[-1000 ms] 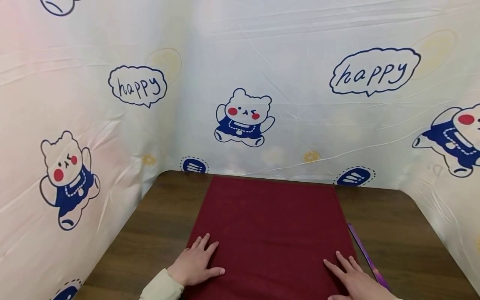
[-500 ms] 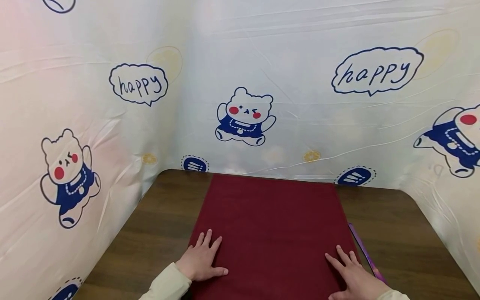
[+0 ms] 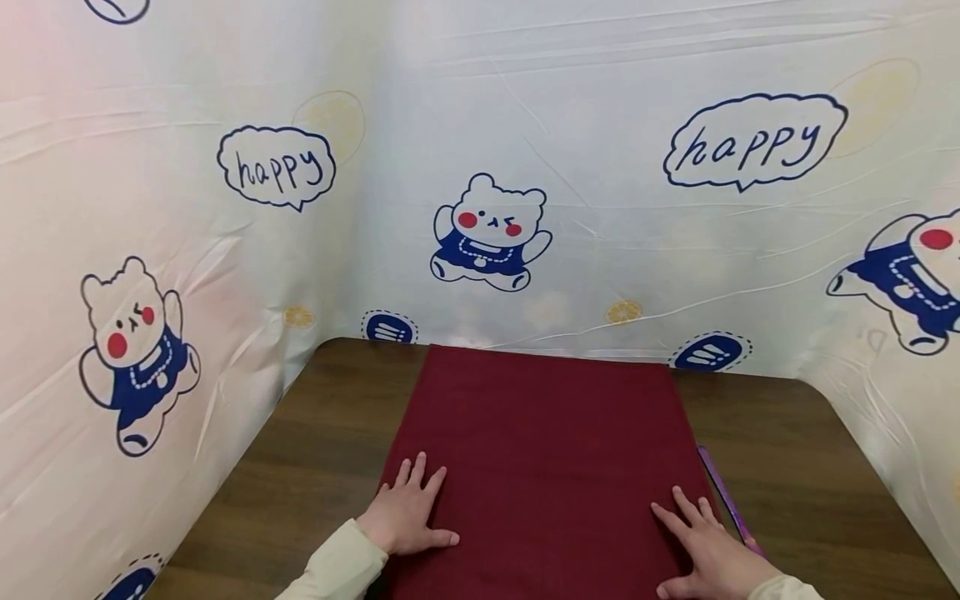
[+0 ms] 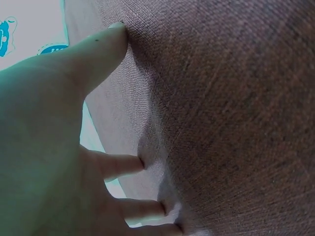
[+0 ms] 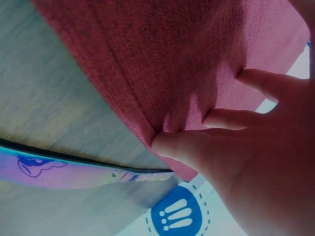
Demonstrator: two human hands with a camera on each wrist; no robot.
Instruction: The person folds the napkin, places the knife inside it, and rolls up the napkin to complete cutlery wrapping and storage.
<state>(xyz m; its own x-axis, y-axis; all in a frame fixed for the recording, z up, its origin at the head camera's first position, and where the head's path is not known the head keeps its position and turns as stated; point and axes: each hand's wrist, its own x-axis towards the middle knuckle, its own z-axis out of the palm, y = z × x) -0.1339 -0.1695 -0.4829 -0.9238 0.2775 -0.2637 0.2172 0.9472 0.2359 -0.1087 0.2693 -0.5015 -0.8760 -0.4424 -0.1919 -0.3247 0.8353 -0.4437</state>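
A dark red cloth [image 3: 540, 450] lies spread down the middle of the table, its far end reaching the table's back edge. On the cloth's left side my left hand [image 3: 401, 517] rests with fingers spread; its thumb and fingertips touch the fabric in the left wrist view. My right hand [image 3: 712, 550] rests likewise along the right border, fingers apart. The right wrist view shows these fingertips pressing shallow folds into the cloth [image 5: 182, 59] near its stitched hem. Neither hand grips anything.
Beside the cloth's right edge a narrow purple strip [image 3: 723, 492] with a dark border and printed figures lies on the brown wooden table [image 3: 810, 475]. A white curtain [image 3: 585, 150] with bear prints stands around the table's back and sides.
Both hands have slid slightly forward with the cloth under them, the left also a little rightward. Faint creases across the cloth's middle have smoothed, and the right sleeve has come into view.
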